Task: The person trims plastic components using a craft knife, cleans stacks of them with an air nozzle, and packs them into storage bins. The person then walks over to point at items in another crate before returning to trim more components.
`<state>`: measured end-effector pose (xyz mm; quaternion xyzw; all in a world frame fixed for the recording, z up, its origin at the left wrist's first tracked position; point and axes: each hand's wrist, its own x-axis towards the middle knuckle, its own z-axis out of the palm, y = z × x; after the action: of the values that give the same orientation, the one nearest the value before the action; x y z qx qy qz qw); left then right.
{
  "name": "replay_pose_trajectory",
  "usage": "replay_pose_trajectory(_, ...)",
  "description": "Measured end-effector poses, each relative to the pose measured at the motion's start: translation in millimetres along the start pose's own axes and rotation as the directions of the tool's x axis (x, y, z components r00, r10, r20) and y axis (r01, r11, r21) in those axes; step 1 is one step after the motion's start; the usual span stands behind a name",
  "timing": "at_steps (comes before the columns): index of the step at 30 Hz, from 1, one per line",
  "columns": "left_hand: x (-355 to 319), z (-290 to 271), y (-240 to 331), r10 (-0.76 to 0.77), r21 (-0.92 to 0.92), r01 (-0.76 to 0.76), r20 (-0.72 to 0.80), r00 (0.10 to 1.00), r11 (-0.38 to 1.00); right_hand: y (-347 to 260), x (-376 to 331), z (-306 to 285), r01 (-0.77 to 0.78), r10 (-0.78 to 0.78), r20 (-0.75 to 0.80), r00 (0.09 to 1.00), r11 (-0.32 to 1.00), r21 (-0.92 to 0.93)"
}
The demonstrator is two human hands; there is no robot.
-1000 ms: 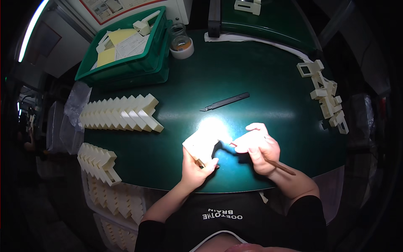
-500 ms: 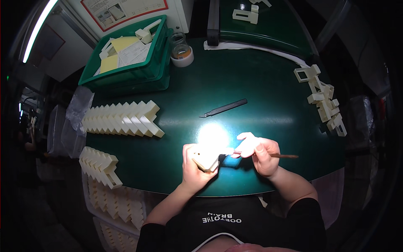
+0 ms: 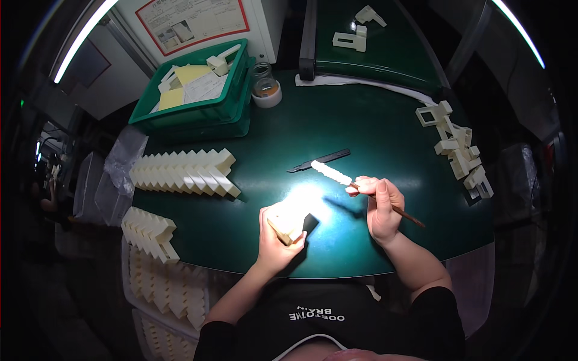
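My left hand (image 3: 276, 246) is closed round a cream plastic part (image 3: 280, 225) near the table's front edge. Strong lamp glare washes out the upper side of that part. My right hand (image 3: 383, 207), raised over the table to the right, pinches a thin brown stick (image 3: 408, 216) with a white, ribbed head (image 3: 331, 173). The head points up and left, apart from the part, and too bright to make out its material. Beyond it a dark craft knife (image 3: 331, 157) lies on the green table, partly overlapped by the white head in this view.
Two rows of nested cream parts (image 3: 180, 174) (image 3: 147, 233) line the left side. A green crate (image 3: 186, 117) with papers and parts stands at the back left, beside a glass jar (image 3: 265, 87). More cream parts (image 3: 459, 150) lie along the right edge.
My right hand has lifted the stick away from the cream part, swinging its white head up and forward. My left hand keeps hold of the part, now slightly turned. The whole view has shifted a little.
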<state>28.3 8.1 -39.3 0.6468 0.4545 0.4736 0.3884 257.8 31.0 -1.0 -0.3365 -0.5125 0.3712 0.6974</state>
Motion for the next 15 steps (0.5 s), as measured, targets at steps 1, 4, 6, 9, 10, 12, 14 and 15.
replay_pose_trajectory(1,-0.7,-8.1,3.8,0.0,0.004,0.001,-0.014,1.0,1.0,0.5,-2.5,2.2,-0.074,0.075,-0.005,0.997,0.996,0.04)
replay_pose_trajectory(4,-1.8,-47.2,27.6,-0.104,0.17,0.077,0.156,0.982,0.982,8.7,-4.3,-0.9,-0.257,0.248,0.116,0.962,0.964,0.072)
replay_pose_trajectory(6,-7.0,-65.8,36.8,-0.075,0.416,0.016,0.128,0.989,0.909,13.3,-5.4,-3.8,-0.256,0.256,0.114,0.96,0.966,-0.017)
replay_pose_trajectory(9,-21.6,-87.7,48.3,0.004,0.714,-0.011,0.011,1.0,0.7,6.9,-4.5,-2.9,-0.256,0.266,0.128,0.955,0.963,-0.086)
replay_pose_trajectory(10,-31.9,-99.9,37.4,-0.17,0.523,0.166,-0.04,0.985,0.836,7.8,-4.8,-1.2,-0.283,0.291,0.127,0.948,0.956,-0.078)
replay_pose_trajectory(12,-49.3,-116.3,19.7,-0.312,-0.023,0.311,-0.072,0.947,0.95,10.8,-6.2,0.8,-0.288,0.301,0.163,0.94,0.953,-0.095)
replay_pose_trajectory(14,-75.4,-137.6,23.6,-0.579,-0.406,0.489,-0.132,0.805,0.772,16.7,-8.4,3.0,-0.292,0.302,0.186,0.935,0.953,-0.079)
replay_pose_trajectory(15,-86.2,-147.8,21.6,-0.609,-0.421,0.493,-0.202,0.767,0.761,18.6,-9.8,0.7,-0.293,0.303,0.191,0.934,0.953,-0.08)
